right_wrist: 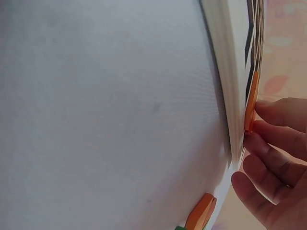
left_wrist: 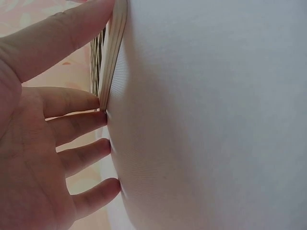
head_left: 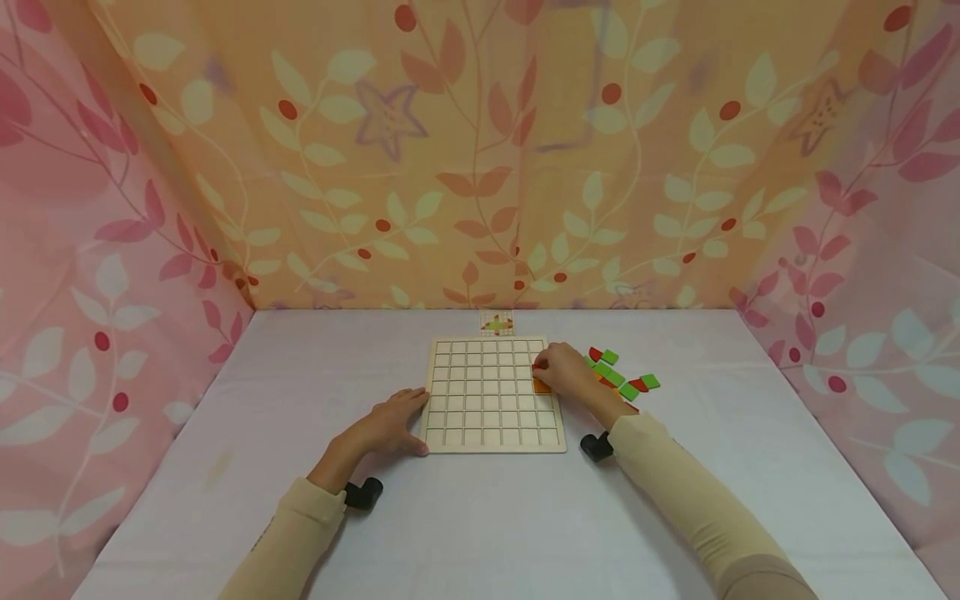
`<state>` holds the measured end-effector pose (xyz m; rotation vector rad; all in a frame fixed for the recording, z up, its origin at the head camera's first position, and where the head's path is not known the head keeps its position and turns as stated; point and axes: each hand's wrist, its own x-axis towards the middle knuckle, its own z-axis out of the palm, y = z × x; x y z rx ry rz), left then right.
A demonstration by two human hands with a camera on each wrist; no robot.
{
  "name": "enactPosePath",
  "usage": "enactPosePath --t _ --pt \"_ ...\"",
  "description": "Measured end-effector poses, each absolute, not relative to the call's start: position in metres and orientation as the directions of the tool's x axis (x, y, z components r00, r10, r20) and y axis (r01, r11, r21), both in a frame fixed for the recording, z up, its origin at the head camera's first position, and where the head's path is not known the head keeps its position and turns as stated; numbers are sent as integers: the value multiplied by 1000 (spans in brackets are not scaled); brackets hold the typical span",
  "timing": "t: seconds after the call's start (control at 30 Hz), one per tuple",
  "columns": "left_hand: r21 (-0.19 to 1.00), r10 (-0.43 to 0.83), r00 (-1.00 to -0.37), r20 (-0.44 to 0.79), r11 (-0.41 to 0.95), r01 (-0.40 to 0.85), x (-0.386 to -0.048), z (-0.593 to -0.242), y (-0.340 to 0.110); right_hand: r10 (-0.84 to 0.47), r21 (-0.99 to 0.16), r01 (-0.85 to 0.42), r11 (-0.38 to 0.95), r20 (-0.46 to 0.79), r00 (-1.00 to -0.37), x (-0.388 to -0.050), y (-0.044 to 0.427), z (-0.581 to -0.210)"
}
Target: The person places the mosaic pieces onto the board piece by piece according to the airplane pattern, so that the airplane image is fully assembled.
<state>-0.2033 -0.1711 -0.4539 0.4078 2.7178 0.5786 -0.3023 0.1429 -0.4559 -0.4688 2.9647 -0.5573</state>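
Note:
A pale wooden grid board (head_left: pixel 491 400) lies flat on the table. My left hand (head_left: pixel 392 423) rests against its left edge, thumb near the front corner; in the left wrist view the fingers (left_wrist: pixel 76 127) are spread and nearly straight, tips at the edge. At the board's right side my right hand (head_left: pixel 567 372) pinches a small red tile (head_left: pixel 536 367), mostly hidden by the fingertips. Just in front of it, an orange tile (head_left: pixel 542 387) sits in the right-hand column. In the right wrist view the thumb touches this orange tile (right_wrist: pixel 252 100) while the other fingers are curled.
Loose green, red and orange tiles (head_left: pixel 615 377) are scattered right of the board, partly behind the right forearm. A small pattern card (head_left: pixel 497 323) lies beyond the board's far edge. Patterned curtains (head_left: pixel 480 167) stand behind and on both sides of the white table (head_left: pixel 480 525).

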Motion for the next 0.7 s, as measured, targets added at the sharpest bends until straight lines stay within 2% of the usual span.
enactPosePath --t 0.33,0.7 --pt "442 339 -905 -257 874 202 -204 -454 -170 -303 -377 -255 890 -73 -950 -304 141 -452" --pt "443 353 -902 -249 869 218 -204 -455 -172 -394 -423 -351 835 -17 -919 -308 156 -435"
